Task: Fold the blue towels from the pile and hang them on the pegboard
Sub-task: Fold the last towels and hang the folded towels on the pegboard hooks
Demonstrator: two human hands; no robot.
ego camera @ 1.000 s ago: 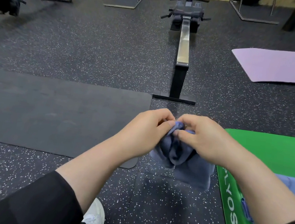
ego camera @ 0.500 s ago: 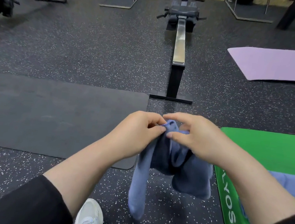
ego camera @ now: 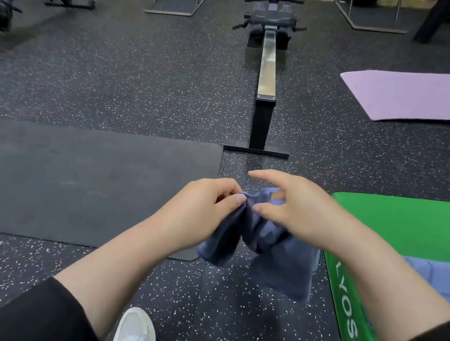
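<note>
A grey mat (ego camera: pixel 76 181) lies at left on the speckled floor (ego camera: pixel 115 87). The left hand (ego camera: pixel 202 210) pinches the bunched blue towel (ego camera: pixel 273 254) — it hangs in mid-air between both hands. The right hand (ego camera: pixel 295 206) pinches it too, forefinger straight. Further right — a green mat (ego camera: pixel 414 225).

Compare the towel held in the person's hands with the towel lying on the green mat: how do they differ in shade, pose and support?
The held towel is darker navy; the towel on the green mat looks paler blue. The held towel hangs bunched and creased in mid-air; the other lies flat. The left hand pinches the held towel and the right hand meets it with some fingers extended; nothing touches the other, which rests on the mat. Both are blue cloth.
</note>
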